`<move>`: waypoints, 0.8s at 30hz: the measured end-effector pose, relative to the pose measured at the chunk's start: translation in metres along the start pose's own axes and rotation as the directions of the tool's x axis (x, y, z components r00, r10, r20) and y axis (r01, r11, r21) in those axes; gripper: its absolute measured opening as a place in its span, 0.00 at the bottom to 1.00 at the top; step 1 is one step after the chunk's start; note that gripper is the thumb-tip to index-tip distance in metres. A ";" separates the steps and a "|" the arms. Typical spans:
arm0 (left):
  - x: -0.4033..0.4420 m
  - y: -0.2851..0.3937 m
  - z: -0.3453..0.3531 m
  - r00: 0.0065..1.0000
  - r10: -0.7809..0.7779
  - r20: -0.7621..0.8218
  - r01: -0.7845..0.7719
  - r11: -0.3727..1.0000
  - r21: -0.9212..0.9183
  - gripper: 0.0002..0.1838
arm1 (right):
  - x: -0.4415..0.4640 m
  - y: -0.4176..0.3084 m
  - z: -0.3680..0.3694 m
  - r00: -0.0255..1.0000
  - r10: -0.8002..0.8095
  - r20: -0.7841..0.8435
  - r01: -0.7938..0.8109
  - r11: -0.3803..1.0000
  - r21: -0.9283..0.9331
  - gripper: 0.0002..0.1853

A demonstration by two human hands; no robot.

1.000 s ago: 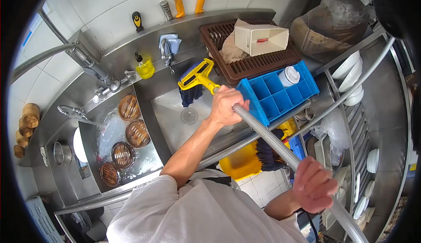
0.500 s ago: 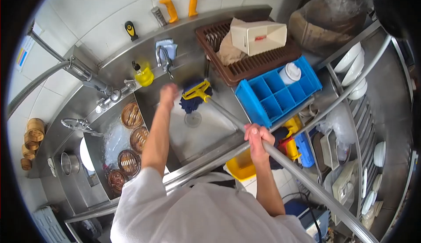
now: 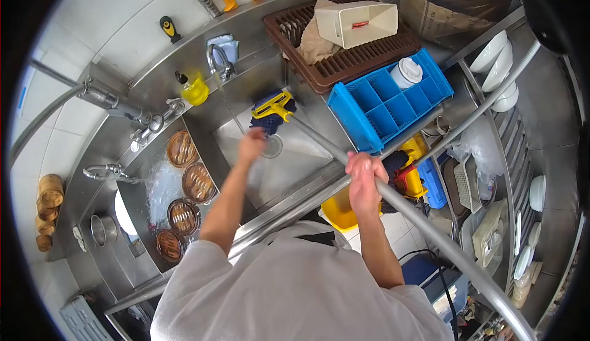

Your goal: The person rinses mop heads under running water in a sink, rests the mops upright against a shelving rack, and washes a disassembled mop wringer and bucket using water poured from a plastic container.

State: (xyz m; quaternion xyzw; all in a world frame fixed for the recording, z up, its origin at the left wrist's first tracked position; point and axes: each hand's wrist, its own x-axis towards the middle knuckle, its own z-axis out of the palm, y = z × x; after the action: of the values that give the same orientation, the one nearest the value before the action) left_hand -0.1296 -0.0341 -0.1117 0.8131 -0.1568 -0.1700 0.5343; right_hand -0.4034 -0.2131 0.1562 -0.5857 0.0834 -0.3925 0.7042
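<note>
My right hand (image 3: pixel 366 178) is wrapped around the long metal handle (image 3: pixel 319 141) of a mop. The mop's yellow head (image 3: pixel 274 105), with a dark blue cloth (image 3: pixel 268 123) on it, rests in the middle sink (image 3: pixel 246 184) beside the round drain (image 3: pixel 271 146). Over the same sink, my left hand (image 3: pixel 251 146) is close to the cloth; its fingers are smeared by motion, and I cannot tell whether they touch it. A thin stream of water runs from the curved tap (image 3: pixel 212 55) at the back of this sink.
Round bamboo steamers (image 3: pixel 182 148) sit in the water-filled left sink. A yellow soap bottle (image 3: pixel 195 89) stands on the ledge. To the right are a brown rack (image 3: pixel 332 83) with a cream container (image 3: pixel 362 24), a blue divided crate (image 3: pixel 359 133) and a shelf with white bowls (image 3: pixel 491 58).
My left hand has moved from near the tap down toward the drain. The tap's spout has swung left, and water now runs from it. My right hand keeps its hold on the handle.
</note>
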 end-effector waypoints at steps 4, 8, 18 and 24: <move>-0.084 0.127 0.091 0.914 0.370 -0.164 -0.364 0.929 0.067 0.38 | 0.003 -0.007 0.019 0.998 -0.008 0.067 0.007 1.000 0.018 0.15; -0.058 0.141 0.104 0.870 0.305 -0.389 -0.272 0.952 0.138 0.32 | -0.012 -0.031 0.024 0.972 -0.075 0.221 0.095 0.992 -0.082 0.16; -0.019 0.094 0.056 0.934 0.244 0.261 -0.251 0.968 -0.006 0.34 | -0.031 -0.034 0.006 0.998 0.025 -0.050 -0.029 0.996 -0.086 0.17; 0.013 0.042 -0.010 0.888 -0.461 -0.006 0.404 0.784 -0.471 0.16 | -0.056 -0.024 -0.010 0.996 0.075 -0.042 -0.080 0.989 -0.121 0.16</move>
State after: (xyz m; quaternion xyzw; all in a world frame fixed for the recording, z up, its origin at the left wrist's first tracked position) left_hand -0.1168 -0.0472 -0.0710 0.6870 0.1108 -0.2705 0.6653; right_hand -0.4577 -0.1841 0.1554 -0.6168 0.1433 -0.3700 0.6798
